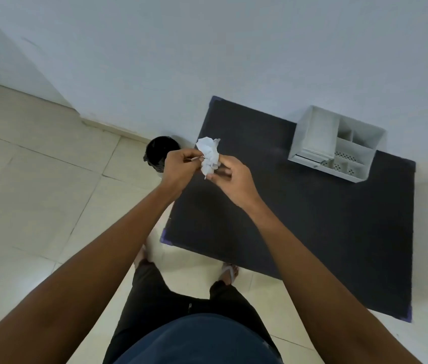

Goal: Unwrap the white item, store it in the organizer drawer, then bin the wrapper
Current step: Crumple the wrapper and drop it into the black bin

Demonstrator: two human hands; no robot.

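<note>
A crumpled white paper wrapper (209, 153) is held between both hands above the left edge of the dark table (299, 211). My left hand (180, 166) pinches its left side; a thin white piece shows at those fingertips. My right hand (230, 178) grips its lower right side. Whatever the paper holds is hidden. The grey organizer (336, 143) stands at the table's far right, with open compartments on top and a drawer front at its lower left. A black bin (161, 152) stands on the floor just left of the table, beyond my left hand.
A pale wall runs behind the table and the bin. Cream floor tiles (37, 179) spread to the left. My legs and feet (230, 271) are at the table's near edge.
</note>
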